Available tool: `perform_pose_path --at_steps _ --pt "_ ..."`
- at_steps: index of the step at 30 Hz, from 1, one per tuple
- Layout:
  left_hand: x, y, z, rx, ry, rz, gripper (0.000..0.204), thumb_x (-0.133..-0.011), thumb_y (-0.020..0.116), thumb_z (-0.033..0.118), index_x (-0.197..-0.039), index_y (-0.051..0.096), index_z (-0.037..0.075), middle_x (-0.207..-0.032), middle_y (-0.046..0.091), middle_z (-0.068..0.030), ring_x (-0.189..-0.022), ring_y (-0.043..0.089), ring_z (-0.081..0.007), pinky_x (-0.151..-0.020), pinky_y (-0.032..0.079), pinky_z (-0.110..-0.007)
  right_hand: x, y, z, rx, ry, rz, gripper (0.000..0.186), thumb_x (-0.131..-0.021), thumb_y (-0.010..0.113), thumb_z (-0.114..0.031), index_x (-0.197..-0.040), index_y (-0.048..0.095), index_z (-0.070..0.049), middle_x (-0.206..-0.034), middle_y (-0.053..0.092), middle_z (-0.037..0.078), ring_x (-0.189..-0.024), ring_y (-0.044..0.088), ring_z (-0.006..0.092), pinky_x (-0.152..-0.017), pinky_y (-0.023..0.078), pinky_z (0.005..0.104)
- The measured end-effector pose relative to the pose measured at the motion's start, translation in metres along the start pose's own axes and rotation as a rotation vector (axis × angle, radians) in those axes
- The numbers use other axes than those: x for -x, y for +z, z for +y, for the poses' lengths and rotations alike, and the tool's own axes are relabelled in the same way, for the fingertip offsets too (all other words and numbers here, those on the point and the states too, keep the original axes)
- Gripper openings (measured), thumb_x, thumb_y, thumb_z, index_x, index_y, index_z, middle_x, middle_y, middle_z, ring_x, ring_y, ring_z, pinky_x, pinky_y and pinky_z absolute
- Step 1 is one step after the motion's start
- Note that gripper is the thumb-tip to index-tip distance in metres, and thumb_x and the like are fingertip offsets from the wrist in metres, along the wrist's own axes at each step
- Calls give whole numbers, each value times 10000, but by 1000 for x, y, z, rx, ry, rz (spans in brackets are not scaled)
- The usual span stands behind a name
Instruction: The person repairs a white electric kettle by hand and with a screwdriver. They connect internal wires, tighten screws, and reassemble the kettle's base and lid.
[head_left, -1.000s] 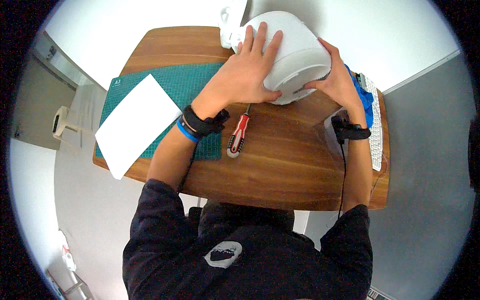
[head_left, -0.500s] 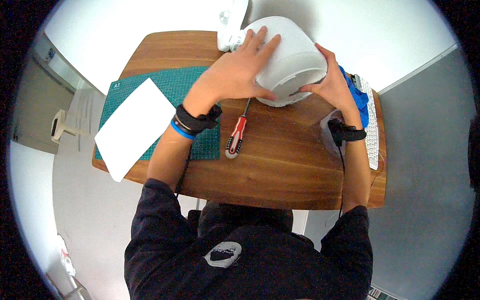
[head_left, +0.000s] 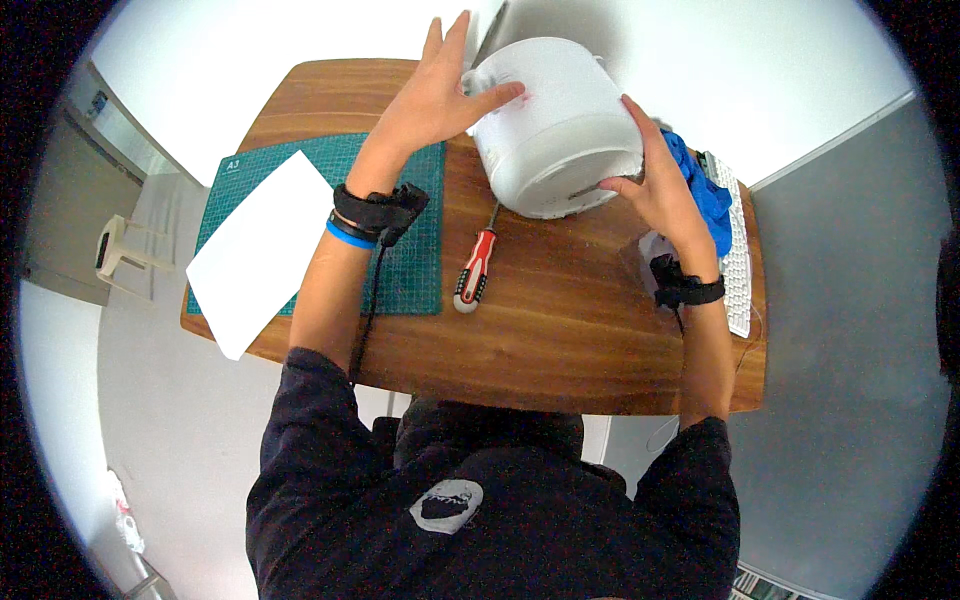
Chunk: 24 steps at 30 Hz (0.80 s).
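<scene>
A white, rounded, pot-shaped appliance (head_left: 560, 110) is tipped over at the far side of the table, its rimmed base turned toward me. My right hand (head_left: 660, 185) grips its right side, fingers along the wall and thumb at the base rim. At its upper left is my left hand (head_left: 435, 95), fingers spread upward and thumb stretched over the appliance's side; whether the thumb presses on it I cannot tell. A screwdriver (head_left: 475, 270) with a red, white and black handle lies just in front, its tip end close to the appliance.
White paper (head_left: 262, 255) lies across a green cutting mat (head_left: 400, 280) on the wooden table (head_left: 520, 350). To the right are a crumpled blue cloth (head_left: 708, 200), a white keyboard (head_left: 740, 260) and a clear container (head_left: 655, 255) partly behind my wrist. A wall stands behind the table.
My left hand has lifted off the appliance's top and moved left, fingers spreading. The appliance has turned, showing more of its side and base. My right hand keeps its hold.
</scene>
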<state>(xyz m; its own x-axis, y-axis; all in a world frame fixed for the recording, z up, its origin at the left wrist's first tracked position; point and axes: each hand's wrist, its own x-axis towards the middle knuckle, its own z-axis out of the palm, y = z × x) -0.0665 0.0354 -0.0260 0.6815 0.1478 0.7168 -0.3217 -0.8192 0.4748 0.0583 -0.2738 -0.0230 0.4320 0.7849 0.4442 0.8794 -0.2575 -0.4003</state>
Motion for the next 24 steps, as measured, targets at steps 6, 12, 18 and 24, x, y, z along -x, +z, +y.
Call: perform_pose_path --at_steps 6,12,18,24 --pt "2 -14 -8 48 -223 -134 1323 -757 860 672 -1580 258 -169 -1516 410 -465 -1461 437 -522 -1203 398 -500 -2 7 -27 -7 1 30 1081 -710 910 -46 -1630 368 -215 -1679 386 139 -1514 422 346 -1227 425 486" --pt "1 -17 -22 -7 -179 -166 1336 -718 877 692 -1567 306 -166 -1511 424 -457 -1431 468 -534 -1167 437 -531 1 16 -18 35 -50 114 1056 -718 916 -61 -1615 362 -131 -1652 396 171 -1503 419 361 -1232 410 473" --pt "3 -11 -12 86 -178 -168 1305 -713 872 709 -1553 363 -150 -1496 450 -444 -1401 494 -543 -1149 447 -562 5 10 -24 55 -60 88 1011 -751 906 -107 -1596 353 -88 -1619 390 227 -1505 389 427 -1255 355 470" --pt "2 -7 -13 107 -221 -219 1194 -789 841 660 -1578 362 -97 -1529 463 -384 -1411 505 -498 -1158 446 -515 10 18 -14 -23 -22 113 1017 -759 915 -91 -1605 351 -77 -1612 414 208 -1463 448 386 -1221 413 470"
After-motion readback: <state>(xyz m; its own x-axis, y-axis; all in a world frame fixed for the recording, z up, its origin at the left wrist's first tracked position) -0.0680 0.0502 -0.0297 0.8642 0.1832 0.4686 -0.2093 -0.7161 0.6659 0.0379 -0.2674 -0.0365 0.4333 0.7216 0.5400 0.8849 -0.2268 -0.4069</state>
